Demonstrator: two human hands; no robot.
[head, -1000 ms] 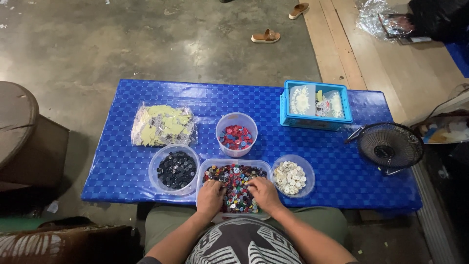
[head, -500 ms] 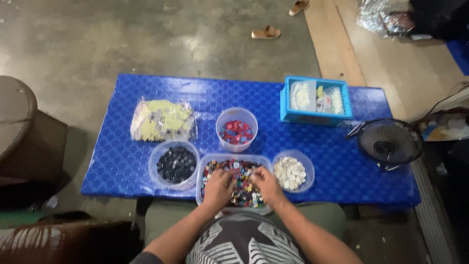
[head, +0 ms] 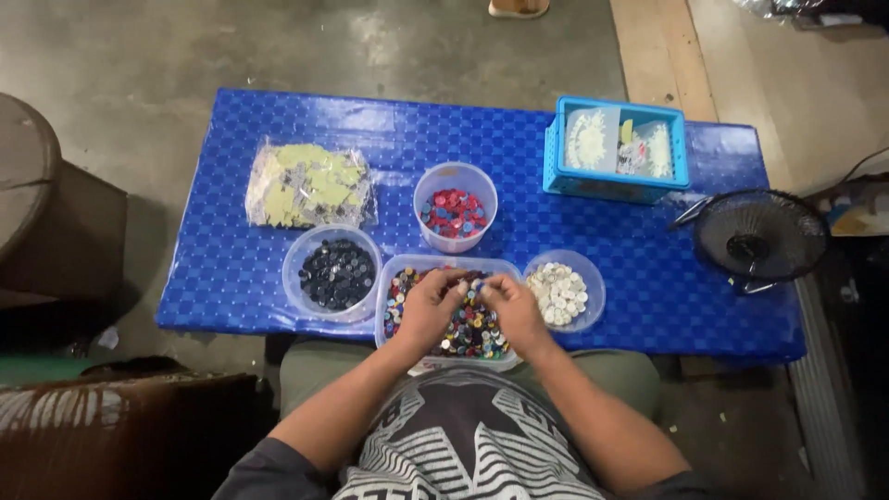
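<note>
Both hands rest in a clear rectangular tub (head: 396,278) full of mixed coloured buttons at the near edge of a blue table (head: 648,306). My left hand (head: 428,308) and my right hand (head: 512,310) have their fingers curled down into the buttons, fingertips close together near the tub's middle. Whether either pinches a button is hidden. A round tub of black buttons (head: 333,271) stands to the left. To the right is a round tub of white buttons (head: 561,292). Behind them is a cup of red and blue buttons (head: 454,208).
A clear bag of pale yellow pieces (head: 310,185) lies at the back left. A blue basket (head: 615,148) holding clear bags sits at the back right. A small black fan (head: 757,239) stands at the right end. A brown stool (head: 37,204) is off to the left.
Both hands have moved a little further into the mixed tub and closer together. The view has shifted slightly toward the table.
</note>
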